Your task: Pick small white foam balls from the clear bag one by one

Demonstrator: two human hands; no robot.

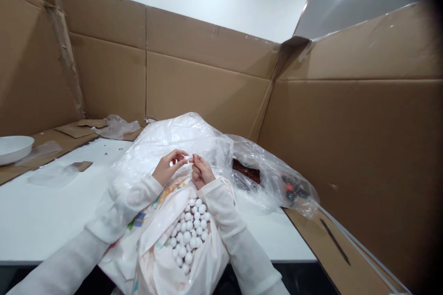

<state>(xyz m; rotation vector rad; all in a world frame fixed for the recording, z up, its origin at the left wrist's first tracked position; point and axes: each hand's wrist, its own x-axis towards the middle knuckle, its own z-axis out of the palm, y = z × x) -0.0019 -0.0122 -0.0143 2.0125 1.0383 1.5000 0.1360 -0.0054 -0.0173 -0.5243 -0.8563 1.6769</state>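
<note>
Left hand: my left hand (167, 168) pinches a small white piece (187, 158) between thumb and fingertips, the other fingers curved.
Right hand: my right hand (202, 171) grips the same piece's right end with thumb and forefinger, the other fingers curled in.
White piece: between my hands, above the printed white plastic bag (155, 265); its exact shape is too small to tell.
Balls: many small, round white balls (187, 237) lie in that open bag, at the desk's near edge.
Desk: white-topped desk (58, 221), a large bundle of clear plastic (183, 131) at its far edge.
Left edge: a shallow white bowl (15, 148) on brown cardboard (7, 174).
</note>
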